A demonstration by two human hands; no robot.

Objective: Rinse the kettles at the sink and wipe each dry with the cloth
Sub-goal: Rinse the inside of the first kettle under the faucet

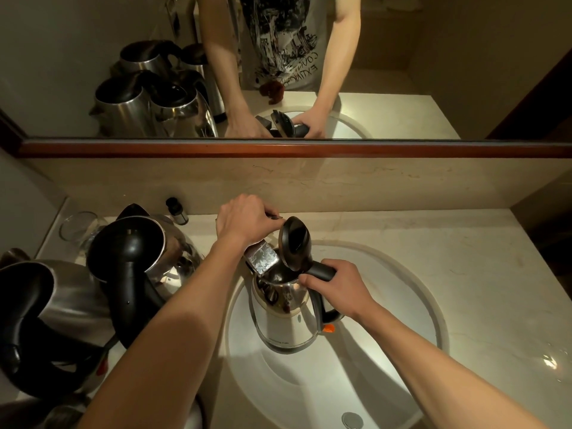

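Centre of the frame: a steel kettle [283, 317] held upright over the white sink [387, 351], black lid [295, 243] flipped open and standing up, orange switch [328, 328] showing at the base of the handle. Right hand [335, 287], right of centre, wrapped round the black handle [322, 270], fingers [309, 281] clamped on it. Left hand [244, 219], just above the kettle, curled over the tap [263, 258], whose chrome spout pokes out below the wrist toward the kettle's open mouth; fingers bent round something dark at the tap top, exact grip not clear. No water visible from the spout.

Left side of the frame: two more steel kettles on the pale stone surface [464, 258]. Nearer one [37, 311] at lower left, black handle toward the camera. Second one [145, 258] just behind it and closer to the sink, touching or nearly touching the first. Further back, upper left of the surface: a clear glass [77, 227] and a small dark bottle [178, 212] against the back wall.

Drain [352, 421] at the bottom edge of the basin. Upper half of the frame: a mirror [464, 72] with a red-brown lower frame, giving back the kettles, both hands and a printed T-shirt. No cloth clearly told apart anywhere.
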